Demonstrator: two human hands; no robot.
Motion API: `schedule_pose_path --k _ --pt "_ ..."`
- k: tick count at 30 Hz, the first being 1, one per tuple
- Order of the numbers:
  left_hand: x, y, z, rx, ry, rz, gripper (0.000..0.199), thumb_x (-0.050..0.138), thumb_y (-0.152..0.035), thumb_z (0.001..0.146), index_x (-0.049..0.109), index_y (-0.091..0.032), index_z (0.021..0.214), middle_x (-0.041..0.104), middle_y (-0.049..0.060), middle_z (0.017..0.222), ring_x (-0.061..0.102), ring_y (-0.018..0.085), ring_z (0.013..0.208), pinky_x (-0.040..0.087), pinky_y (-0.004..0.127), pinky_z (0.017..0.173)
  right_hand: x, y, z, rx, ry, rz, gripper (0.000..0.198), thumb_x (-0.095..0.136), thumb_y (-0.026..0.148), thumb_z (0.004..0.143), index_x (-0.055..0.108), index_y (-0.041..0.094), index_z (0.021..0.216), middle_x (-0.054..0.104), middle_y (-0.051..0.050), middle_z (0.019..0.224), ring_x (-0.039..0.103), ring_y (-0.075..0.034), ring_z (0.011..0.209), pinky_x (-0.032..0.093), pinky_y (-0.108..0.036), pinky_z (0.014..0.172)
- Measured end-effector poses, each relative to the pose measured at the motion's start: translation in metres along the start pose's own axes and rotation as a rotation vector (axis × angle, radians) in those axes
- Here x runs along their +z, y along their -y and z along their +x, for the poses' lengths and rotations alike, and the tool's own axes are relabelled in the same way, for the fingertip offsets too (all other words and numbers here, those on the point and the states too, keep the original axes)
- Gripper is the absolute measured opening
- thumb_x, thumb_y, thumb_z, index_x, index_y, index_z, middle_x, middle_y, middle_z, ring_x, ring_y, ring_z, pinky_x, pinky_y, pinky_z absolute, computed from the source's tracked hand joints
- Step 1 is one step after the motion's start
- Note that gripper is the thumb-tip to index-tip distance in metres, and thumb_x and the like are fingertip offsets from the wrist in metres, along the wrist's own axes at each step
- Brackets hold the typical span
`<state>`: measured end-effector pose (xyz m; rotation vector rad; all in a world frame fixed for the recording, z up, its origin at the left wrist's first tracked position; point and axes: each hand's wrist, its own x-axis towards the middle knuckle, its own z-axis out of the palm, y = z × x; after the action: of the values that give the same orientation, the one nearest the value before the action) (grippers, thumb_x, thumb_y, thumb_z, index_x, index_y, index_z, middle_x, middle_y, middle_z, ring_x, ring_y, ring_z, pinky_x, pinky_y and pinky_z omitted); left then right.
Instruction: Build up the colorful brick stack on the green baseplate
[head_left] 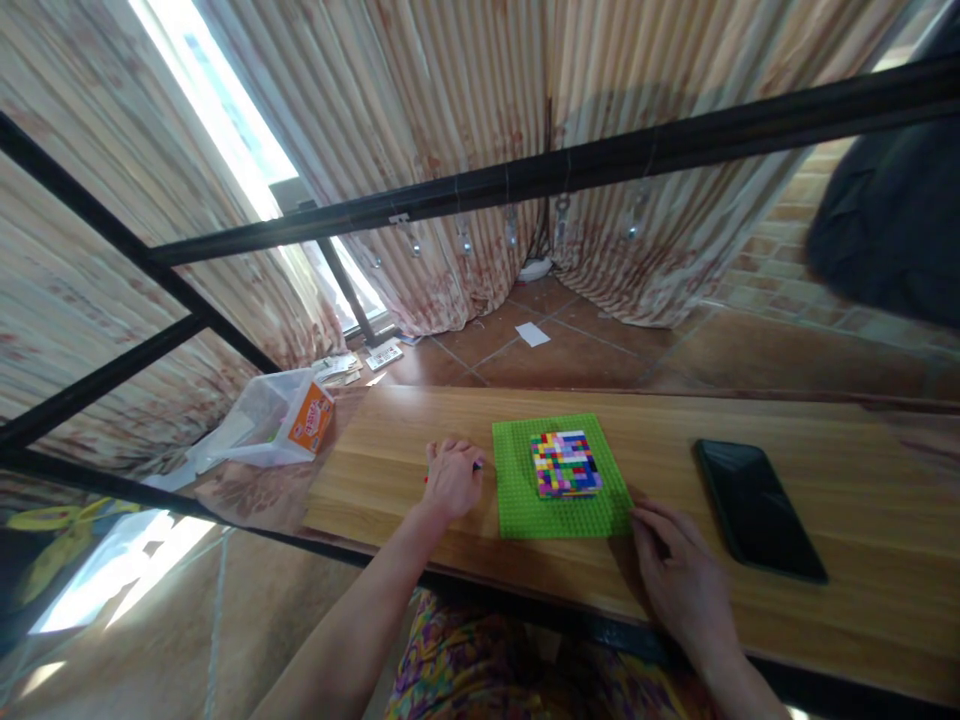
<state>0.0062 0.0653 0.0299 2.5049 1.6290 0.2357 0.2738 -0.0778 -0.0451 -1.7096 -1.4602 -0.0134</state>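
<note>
A square green studded baseplate [517, 515] lies on the wooden table in front of me. On it stands a low block of multicoloured toy bricks [566, 465], roughly square and several layers high. Left of the plate, my left hand [454, 480] rests palm down on the tabletop with bent fingers closed over small toy bricks; red and dark blue bits peek out at its sides. Its fingertips are mostly hidden. At the plate's near right corner, my right hand [679, 570] has curled fingers, with the thumb and forefinger touching the corner.
A black phone [759, 510] lies right of my right hand on the wooden table [397, 420]. Beyond the left end, a clear plastic bin [259, 420] with an orange label sits tilted. A black metal rail [480, 185] crosses above, before curtains. Papers [532, 334] lie on the tiled floor.
</note>
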Motion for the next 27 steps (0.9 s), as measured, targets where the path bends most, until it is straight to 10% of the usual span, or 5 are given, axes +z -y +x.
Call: schedule_pose_path --k 27 --pt "0.009 -0.001 0.008 -0.008 -0.071 -0.012 0.022 0.05 -0.015 0.085 0.069 -0.025 0.085 0.068 0.005 0.098 0.057 0.024 0.097 0.031 0.048 0.097 0.001 0.0 0.003 0.02 0.025 0.0 0.025 0.047 0.034 0.092 0.068 0.02 0.091 0.068 -0.009 0.101 0.065 -0.022 0.092 0.054 -0.038 0.084"
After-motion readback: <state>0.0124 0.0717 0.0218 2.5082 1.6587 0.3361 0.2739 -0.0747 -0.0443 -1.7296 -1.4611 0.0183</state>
